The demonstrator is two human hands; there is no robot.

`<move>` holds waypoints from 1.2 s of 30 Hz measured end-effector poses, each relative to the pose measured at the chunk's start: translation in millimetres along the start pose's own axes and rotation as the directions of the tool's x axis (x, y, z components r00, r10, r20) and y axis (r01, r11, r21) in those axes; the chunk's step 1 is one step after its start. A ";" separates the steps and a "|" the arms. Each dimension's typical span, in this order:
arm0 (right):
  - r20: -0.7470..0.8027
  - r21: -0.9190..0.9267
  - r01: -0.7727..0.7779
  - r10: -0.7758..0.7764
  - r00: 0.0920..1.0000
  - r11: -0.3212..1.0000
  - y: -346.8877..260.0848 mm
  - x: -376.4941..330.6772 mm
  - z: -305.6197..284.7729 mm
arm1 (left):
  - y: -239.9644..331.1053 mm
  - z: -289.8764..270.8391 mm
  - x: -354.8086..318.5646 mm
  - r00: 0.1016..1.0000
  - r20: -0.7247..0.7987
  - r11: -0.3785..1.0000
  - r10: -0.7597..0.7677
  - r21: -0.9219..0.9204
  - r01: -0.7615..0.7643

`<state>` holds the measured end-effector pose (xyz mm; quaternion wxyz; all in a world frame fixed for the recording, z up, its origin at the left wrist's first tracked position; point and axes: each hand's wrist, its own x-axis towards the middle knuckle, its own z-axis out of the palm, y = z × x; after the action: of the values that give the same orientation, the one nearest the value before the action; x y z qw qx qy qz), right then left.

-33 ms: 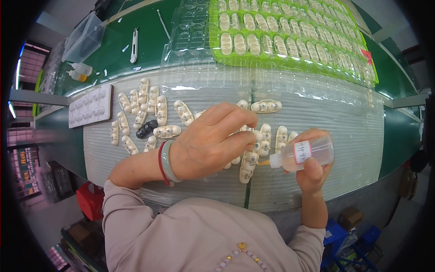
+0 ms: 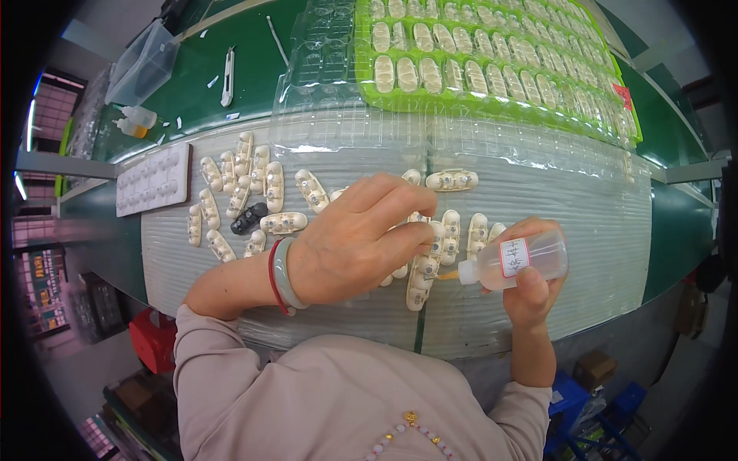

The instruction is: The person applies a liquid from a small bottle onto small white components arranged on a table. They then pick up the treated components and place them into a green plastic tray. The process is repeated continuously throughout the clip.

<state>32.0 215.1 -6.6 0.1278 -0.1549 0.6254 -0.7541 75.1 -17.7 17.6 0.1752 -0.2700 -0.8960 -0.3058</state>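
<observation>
My left hand has its thumb and fingers pinched at the upper end of a cream oblong plastic part with rounded bumps and small metallic spots. The fingers cover part of that end. My right hand is wrapped round a translucent squeeze bottle with a paper label, tipped nearly sideways. Its white cap and thin amber nozzle point left, the tip at or very close to the part's side. Similar cream parts lie just beyond the fingers, some partly hidden by my left hand.
More cream parts lie scattered to the left around one black part. Further left is a white bumpy tray. Clear plastic trays and a green tray of cream parts stand behind. A utility knife and small bottles lie far left.
</observation>
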 end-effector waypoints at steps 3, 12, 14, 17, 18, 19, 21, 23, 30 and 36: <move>-0.011 0.016 -0.026 0.026 1.000 1.000 -2.4 -0.1 0.2 | 0.1 0.5 0.4 1.000 -0.005 1.000 -0.002 -0.004 0.002; -0.090 0.189 -0.099 0.117 0.989 0.977 -9.2 4.4 6.0 | -1.6 -15.4 5.5 0.998 -0.047 0.996 -0.041 0.075 0.045; -0.139 0.237 -0.085 0.120 0.983 0.968 -4.4 7.9 -4.6 | -10.6 -38.1 10.0 0.989 -0.075 0.979 -0.129 0.147 0.139; -0.320 0.249 -0.068 0.148 0.936 0.966 -6.3 11.6 3.4 | -36.5 -81.4 -1.8 0.955 -0.112 0.895 -0.275 0.333 0.297; -0.375 0.265 -0.060 0.160 0.913 0.963 -8.3 12.2 7.2 | -45.2 -92.0 -10.8 0.939 -0.130 0.859 -0.317 0.381 0.343; -0.348 0.258 -0.061 0.152 0.925 0.964 -7.4 12.7 7.8 | -47.9 -102.9 -23.0 0.920 -0.140 0.823 -0.365 0.413 0.390; -0.297 0.280 -0.057 0.143 0.944 0.958 -3.9 10.7 3.7 | -50.2 -112.4 -41.9 0.890 -0.161 0.783 -0.426 0.427 0.452; -0.260 0.292 -0.060 0.139 0.956 0.955 -3.2 9.7 3.7 | -45.1 -112.8 -63.5 0.866 -0.185 0.774 -0.465 0.389 0.499; -0.283 0.307 -0.092 0.183 0.941 0.947 -4.2 8.5 9.2 | -8.7 -78.1 -112.1 0.795 -0.052 0.795 -0.604 0.030 0.606; -0.264 0.294 -0.114 0.195 0.945 0.949 -5.2 7.5 15.6 | -12.6 -68.8 -117.7 0.830 -0.024 0.822 -0.557 0.124 0.555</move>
<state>31.2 199.1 1.7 0.1141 0.0264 0.5370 -0.8354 171.1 -114.6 7.2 0.0895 0.0123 -0.9544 -0.2846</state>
